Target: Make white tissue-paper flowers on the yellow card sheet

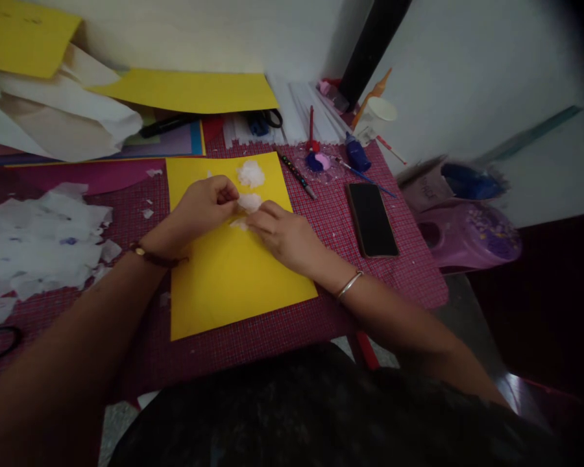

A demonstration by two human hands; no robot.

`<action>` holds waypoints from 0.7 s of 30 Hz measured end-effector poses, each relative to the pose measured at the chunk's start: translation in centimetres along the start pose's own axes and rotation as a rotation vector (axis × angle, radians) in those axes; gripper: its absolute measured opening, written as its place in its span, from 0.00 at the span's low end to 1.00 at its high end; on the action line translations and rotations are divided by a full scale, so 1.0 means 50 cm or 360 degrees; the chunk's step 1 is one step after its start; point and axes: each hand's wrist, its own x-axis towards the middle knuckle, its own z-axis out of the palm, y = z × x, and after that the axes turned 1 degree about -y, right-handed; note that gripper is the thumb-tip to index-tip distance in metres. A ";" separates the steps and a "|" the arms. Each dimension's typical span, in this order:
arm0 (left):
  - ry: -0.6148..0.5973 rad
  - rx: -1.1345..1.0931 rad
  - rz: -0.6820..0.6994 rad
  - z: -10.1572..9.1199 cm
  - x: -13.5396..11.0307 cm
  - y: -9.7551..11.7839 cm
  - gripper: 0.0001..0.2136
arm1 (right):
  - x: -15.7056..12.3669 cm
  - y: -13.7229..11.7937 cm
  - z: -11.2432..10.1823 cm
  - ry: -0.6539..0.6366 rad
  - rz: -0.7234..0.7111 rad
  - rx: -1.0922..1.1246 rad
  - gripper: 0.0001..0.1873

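Observation:
A yellow sheet of paper (224, 279) lies flat on the table. On its upper part sits a crumpled white tissue paper tuft (250, 174). Just below the tuft, my left hand (202, 207) pinches the left edge of another white tissue paper piece (250, 202), thumb against curled fingers. My right hand (289, 237) has its bent fingertips closed at the right edge of that same piece. A smaller white scrap (239, 224) shows beneath, partly hidden by the right fingers.
Torn white tissue pieces (43, 240) pile up at left. To the right lie a marker (296, 175), a paint palette (317, 161), a paintbrush (365, 176), a blue paint bottle (357, 153) and a phone (372, 220). Yellow sheets (194, 91) lie behind. A purple container (467, 233) stands beyond the table's right edge.

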 end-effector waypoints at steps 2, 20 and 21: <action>0.0014 0.0043 0.0035 0.004 -0.001 -0.006 0.07 | -0.004 -0.023 -0.005 -0.0174 -0.0016 -0.0254 0.13; 0.0445 -0.0156 -0.0293 -0.259 -0.201 -0.052 0.11 | 0.016 0.055 0.000 0.0748 0.0688 0.1690 0.22; 0.0382 -0.0134 -0.0347 -0.267 -0.221 -0.074 0.11 | 0.017 0.057 0.001 0.0734 0.0738 0.1766 0.20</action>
